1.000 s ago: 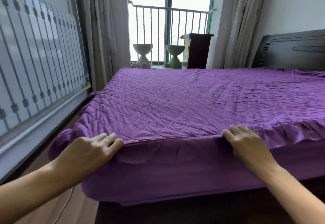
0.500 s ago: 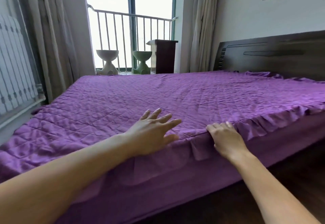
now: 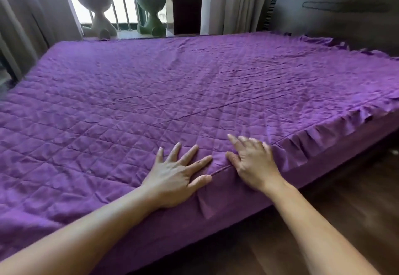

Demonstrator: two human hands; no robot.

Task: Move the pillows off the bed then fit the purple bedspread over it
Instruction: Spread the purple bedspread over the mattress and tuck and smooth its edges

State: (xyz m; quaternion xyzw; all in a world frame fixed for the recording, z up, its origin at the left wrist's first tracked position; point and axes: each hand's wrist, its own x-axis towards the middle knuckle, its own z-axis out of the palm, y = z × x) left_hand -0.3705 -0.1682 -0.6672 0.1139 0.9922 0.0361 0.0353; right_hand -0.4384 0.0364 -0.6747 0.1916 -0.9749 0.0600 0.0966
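The purple bedspread is spread across the whole top of the bed. It's soft quilted fabric stitched in a diamond grid, with a few long creases running toward the far end. A gathered ruffle hangs off the near edge, with a thin piped seam where the top meets the side. Both bare arms reach in from the bottom of the shot, pretty much straight, and the hands sit close together at that near edge. The left hand lies palm down on the quilted top, fingers straight and fanned wide, pressing flat and gripping nothing. The right hand is just beside it, right over the seam, also palm down with fingers apart and lying on the fabric. It's a bit blurry, so I can't tell how hard it's pressing. Off to the right there's a dark wooden headboard. Beyond the bed a white stool and a green stool, both rounded, stand by the window next to a dark cabinet. The floor is dark wood.
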